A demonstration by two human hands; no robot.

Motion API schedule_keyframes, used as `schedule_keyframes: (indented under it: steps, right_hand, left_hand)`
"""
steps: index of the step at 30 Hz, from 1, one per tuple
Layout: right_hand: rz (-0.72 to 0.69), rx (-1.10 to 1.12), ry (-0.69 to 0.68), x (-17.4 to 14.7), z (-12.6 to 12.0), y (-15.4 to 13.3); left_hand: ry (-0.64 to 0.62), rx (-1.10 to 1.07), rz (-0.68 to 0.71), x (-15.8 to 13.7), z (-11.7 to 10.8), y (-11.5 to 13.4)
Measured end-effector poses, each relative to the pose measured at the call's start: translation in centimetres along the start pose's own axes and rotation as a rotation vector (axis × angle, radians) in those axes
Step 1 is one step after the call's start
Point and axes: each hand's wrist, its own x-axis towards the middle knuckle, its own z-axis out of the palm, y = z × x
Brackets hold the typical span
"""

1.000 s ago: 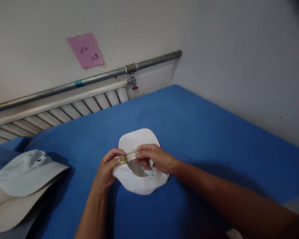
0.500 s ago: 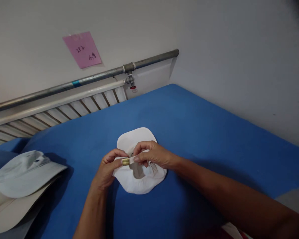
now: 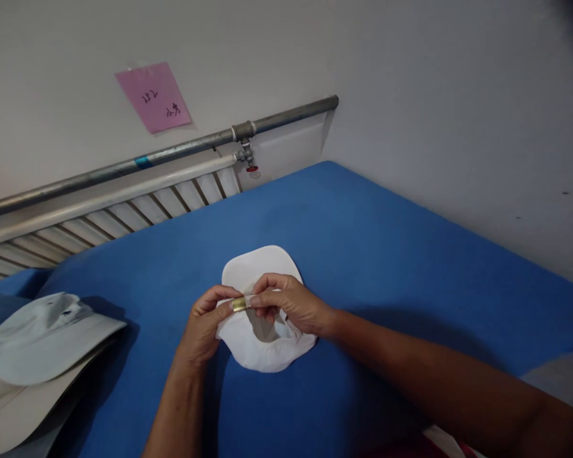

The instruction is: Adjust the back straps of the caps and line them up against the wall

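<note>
A white cap point(image 3: 272, 356) lies on the blue surface with its brim pointing away from me and its opening facing up. At its back strap sits a small brass-coloured buckle point(image 3: 239, 305). My left hand point(image 3: 201, 327) pinches the buckle between thumb and fingers at the cap's left side. Close beside it, my right hand point(image 3: 291, 302) pinches the short white strap point(image 3: 249, 301) where it comes out of the buckle. The right fingers partly cover the inside of the cap.
At the left edge a stack of caps lies on the blue surface point(image 3: 386, 242), a pale one point(image 3: 42, 343) on top. Behind stand a white radiator point(image 3: 138, 207) and a metal pipe point(image 3: 186, 149) with a red-handled valve point(image 3: 251, 168). A pink note point(image 3: 153, 98) hangs on the wall.
My right hand has shifted slightly left, bringing its fingertips closer to the buckle. Less of the strap shows between my hands. The left hand keeps its grip.
</note>
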Motion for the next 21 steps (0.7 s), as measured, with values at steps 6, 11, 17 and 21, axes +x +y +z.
schedule_keyframes:
  steps: [6, 11, 17, 21]
  right_hand:
    - [-0.057, -0.068, 0.061, -0.41, 0.34, -0.59]
    - [-0.06, -0.086, 0.037, -0.57, 0.39, -0.96]
    - [-0.059, -0.04, 0.038, -0.61, 0.59, -0.85]
    - [-0.047, -0.014, 0.032, -0.53, 0.44, -0.74]
  left_hand:
    - [0.011, 0.008, -0.003, -0.17, 0.06, 0.2]
    - [0.021, 0.022, 0.02, -0.38, -0.1, 0.08]
    - [-0.046, 0.009, 0.011, -0.59, -0.35, 0.14]
    - [-0.099, 0.036, 0.043, -0.5, -0.65, 0.18]
